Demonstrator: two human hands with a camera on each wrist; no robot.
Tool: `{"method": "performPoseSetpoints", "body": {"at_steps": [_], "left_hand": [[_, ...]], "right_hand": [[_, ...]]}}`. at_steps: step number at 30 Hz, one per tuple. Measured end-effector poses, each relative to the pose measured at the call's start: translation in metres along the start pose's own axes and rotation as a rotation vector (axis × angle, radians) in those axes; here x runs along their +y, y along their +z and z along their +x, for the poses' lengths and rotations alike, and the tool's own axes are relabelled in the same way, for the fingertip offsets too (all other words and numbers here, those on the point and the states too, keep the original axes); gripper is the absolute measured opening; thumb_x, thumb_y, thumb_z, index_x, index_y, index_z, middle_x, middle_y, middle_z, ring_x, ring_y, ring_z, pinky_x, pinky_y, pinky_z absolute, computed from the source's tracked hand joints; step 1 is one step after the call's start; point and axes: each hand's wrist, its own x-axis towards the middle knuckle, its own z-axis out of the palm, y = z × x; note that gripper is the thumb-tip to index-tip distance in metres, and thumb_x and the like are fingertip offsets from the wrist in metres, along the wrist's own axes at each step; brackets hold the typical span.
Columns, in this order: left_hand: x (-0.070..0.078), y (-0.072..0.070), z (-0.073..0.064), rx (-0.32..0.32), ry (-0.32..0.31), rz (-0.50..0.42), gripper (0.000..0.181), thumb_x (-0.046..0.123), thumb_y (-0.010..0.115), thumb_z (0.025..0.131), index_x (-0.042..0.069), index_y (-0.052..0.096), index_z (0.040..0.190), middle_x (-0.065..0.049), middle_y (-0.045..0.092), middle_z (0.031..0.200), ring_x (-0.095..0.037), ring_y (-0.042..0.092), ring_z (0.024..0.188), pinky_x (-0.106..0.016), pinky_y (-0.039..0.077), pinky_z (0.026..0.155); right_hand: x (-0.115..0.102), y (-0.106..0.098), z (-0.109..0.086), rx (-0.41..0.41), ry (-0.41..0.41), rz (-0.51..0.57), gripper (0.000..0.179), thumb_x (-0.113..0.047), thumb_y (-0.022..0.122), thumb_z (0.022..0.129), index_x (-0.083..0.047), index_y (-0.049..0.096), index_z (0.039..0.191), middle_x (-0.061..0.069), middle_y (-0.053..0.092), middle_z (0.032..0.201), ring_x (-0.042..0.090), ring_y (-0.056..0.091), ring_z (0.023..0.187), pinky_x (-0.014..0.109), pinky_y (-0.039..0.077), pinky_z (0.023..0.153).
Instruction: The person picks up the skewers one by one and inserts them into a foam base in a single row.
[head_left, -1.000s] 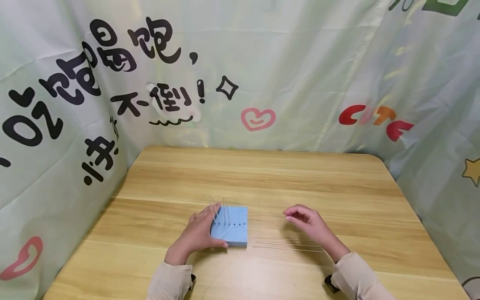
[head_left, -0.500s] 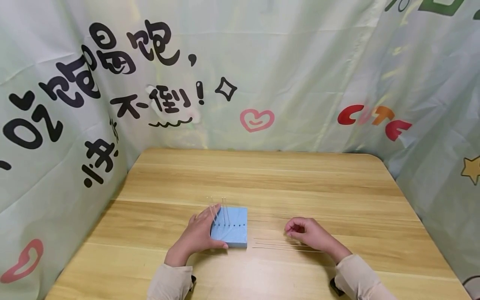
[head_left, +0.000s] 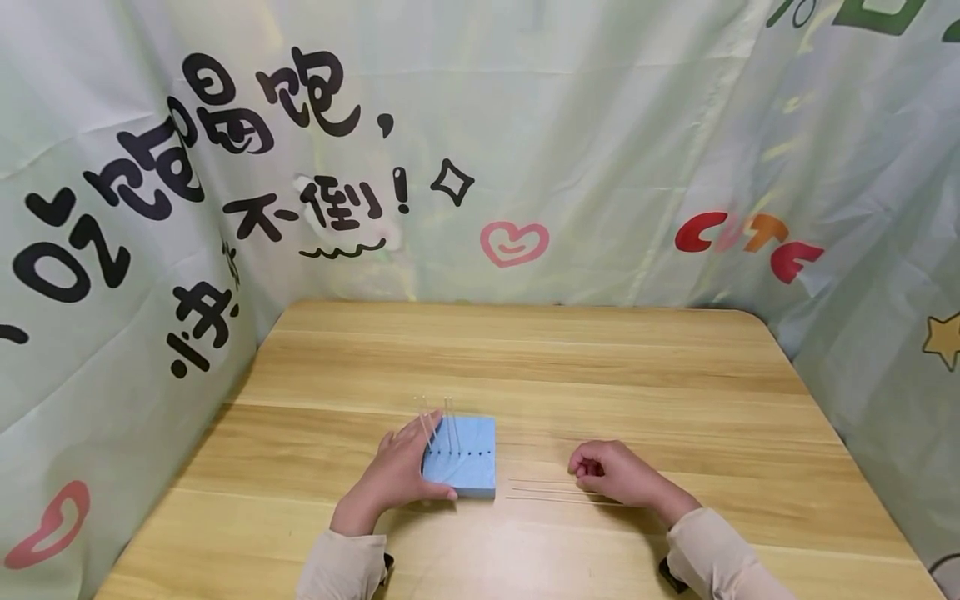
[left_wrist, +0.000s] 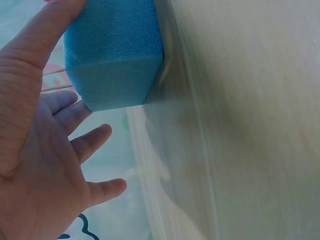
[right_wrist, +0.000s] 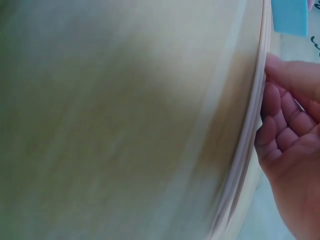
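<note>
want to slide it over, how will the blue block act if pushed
The blue block looks finely pitted, like foam, in the left wrist view, so it is probably light for its size and slightly soft. Its flat, boxy shape suggests sliding rather than rolling. The thin sticks standing in it might wobble if jolted.

Pale-blue rectangular foam block (head_left: pixel 474 435): matt, fine-pored. Thin pale straight sticks (head_left: pixel 547 491): smooth, wood or plastic, can't tell which. Tan wood-grain table (head_left: pixel 525 367) with rounded far corners: smooth, soft gloss toward my side. Pale-green printed cloth curtain (head_left: pixel 585 150) beyond its far edge: creased. My beige cloth sleeves (head_left: pixel 341 567): matt.
</note>
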Motion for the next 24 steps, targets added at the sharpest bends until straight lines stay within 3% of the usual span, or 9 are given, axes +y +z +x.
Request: {"method": "performPoseSetpoints", "body": {"at_steps": [13,20,24], "left_hand": [[0.0,0.001,0.0,-0.003,0.0,0.0,0.122,0.051,0.086,0.055,0.011,0.023,0.151,-0.014,0.028,0.153,-0.035,0.025,0.139,-0.064,0.013,0.108],[0.002,0.0,0.0,-0.004,0.006,0.001,0.121,0.049,0.087,0.055,0.01,0.024,0.151,-0.015,0.027,0.152,-0.036,0.025,0.139,-0.065,0.012,0.107],[0.003,-0.001,0.0,0.0,0.007,0.002,0.121,0.049,0.087,0.055,0.01,0.024,0.15,-0.015,0.027,0.152,-0.036,0.025,0.139,-0.065,0.013,0.107]], "right_hand": [[-0.004,0.003,0.001,0.066,-0.058,-0.312,0.014,0.002,0.063,0.086,-0.011,0.065,0.09,-0.009,0.058,0.082,0.004,0.051,0.076,0.025,0.048,0.065],[-0.007,-0.002,-0.001,0.138,-0.106,-0.307,0.014,-0.001,0.061,0.089,-0.008,0.07,0.098,-0.002,0.062,0.089,0.009,0.055,0.084,0.027,0.05,0.071],[-0.01,-0.006,0.002,0.181,-0.137,-0.178,0.014,0.005,0.061,0.087,-0.001,0.07,0.096,0.003,0.062,0.087,0.006,0.052,0.077,0.023,0.048,0.064]]}}
